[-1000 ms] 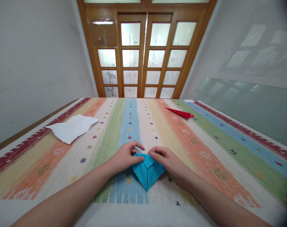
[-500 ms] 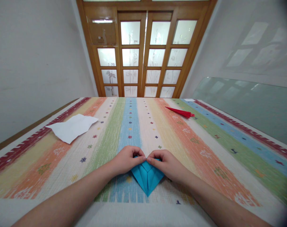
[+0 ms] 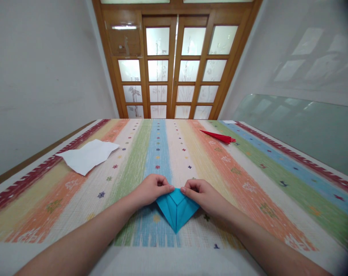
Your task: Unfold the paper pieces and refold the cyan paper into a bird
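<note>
While lying flat on the striped tablecloth (image 3: pixel 248 180) near its front edge, the blue folded paper (image 3: pixel 176 209) is pointing its tip toward the viewer. Left hand (image 3: pixel 151 189) is pinching the paper's upper left edge, fingers curled. Right hand (image 3: pixel 201 193) is pinching the upper right edge likewise. Farther left, a white crumpled sheet (image 3: pixel 87 155) is lying well apart. Farther right, a red folded paper (image 3: pixel 218 136) is resting. Beyond, a wooden glazed door (image 3: pixel 176 65) is standing.
</note>
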### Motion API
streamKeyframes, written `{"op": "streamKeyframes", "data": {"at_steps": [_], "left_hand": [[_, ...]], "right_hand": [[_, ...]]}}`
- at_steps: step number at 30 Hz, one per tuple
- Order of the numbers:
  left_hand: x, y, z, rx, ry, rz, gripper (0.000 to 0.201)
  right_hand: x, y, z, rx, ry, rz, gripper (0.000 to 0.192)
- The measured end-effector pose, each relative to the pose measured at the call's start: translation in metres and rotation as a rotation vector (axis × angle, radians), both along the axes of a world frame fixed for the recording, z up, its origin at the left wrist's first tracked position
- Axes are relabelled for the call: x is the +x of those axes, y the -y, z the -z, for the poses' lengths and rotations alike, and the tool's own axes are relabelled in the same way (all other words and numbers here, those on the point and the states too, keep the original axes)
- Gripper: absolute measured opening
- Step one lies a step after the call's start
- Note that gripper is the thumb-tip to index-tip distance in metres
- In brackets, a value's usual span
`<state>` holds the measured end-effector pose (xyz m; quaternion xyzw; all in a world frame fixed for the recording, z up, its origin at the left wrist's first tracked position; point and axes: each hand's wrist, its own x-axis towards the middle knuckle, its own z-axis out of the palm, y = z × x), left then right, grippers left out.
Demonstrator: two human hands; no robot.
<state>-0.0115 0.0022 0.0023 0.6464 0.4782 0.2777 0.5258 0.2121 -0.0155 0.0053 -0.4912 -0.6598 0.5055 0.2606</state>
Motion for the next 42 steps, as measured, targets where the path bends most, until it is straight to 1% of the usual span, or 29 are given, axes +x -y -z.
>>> {"op": "streamKeyframes", "data": {"at_steps": [5, 11, 15, 19, 22, 25, 29, 32, 36, 40, 42], "left_hand": [[-0.001, -0.003, 0.004, 0.013, 0.038, -0.024, 0.043], [-0.002, -0.004, 0.006, -0.011, 0.101, -0.018, 0.043], [-0.003, -0.005, 0.007, -0.019, 0.082, -0.032, 0.041], [-0.003, -0.008, 0.011, -0.034, 0.072, -0.055, 0.042], [-0.004, -0.009, 0.013, -0.031, 0.069, -0.045, 0.042], [-0.005, -0.01, 0.012, 0.034, 0.032, -0.024, 0.039], [-0.006, -0.009, 0.008, 0.22, -0.094, -0.009, 0.035], [-0.007, -0.009, 0.007, 0.266, -0.139, -0.016, 0.033], [-0.006, -0.009, 0.009, 0.225, -0.112, -0.021, 0.034], [-0.004, -0.009, 0.011, 0.109, 0.003, -0.043, 0.034], [-0.004, -0.008, 0.011, 0.084, 0.057, -0.042, 0.034]], "right_hand": [[0.0, 0.0, 0.002, -0.063, -0.05, 0.042, 0.043], [0.003, -0.008, 0.006, 0.002, -0.128, 0.023, 0.046], [0.005, -0.011, 0.007, -0.018, -0.141, 0.035, 0.046], [0.005, -0.011, 0.006, 0.012, -0.142, 0.049, 0.044], [0.004, -0.01, 0.006, 0.002, -0.152, 0.055, 0.043], [0.003, -0.01, 0.006, -0.005, -0.15, 0.061, 0.044], [0.002, -0.009, 0.006, -0.025, -0.136, 0.066, 0.045], [0.002, -0.008, 0.008, -0.069, -0.127, 0.066, 0.043], [0.002, -0.008, 0.009, -0.034, -0.139, 0.06, 0.042], [0.0, -0.006, 0.006, -0.083, -0.132, 0.096, 0.042], [0.0, -0.005, 0.004, -0.099, -0.123, 0.103, 0.042]]}}
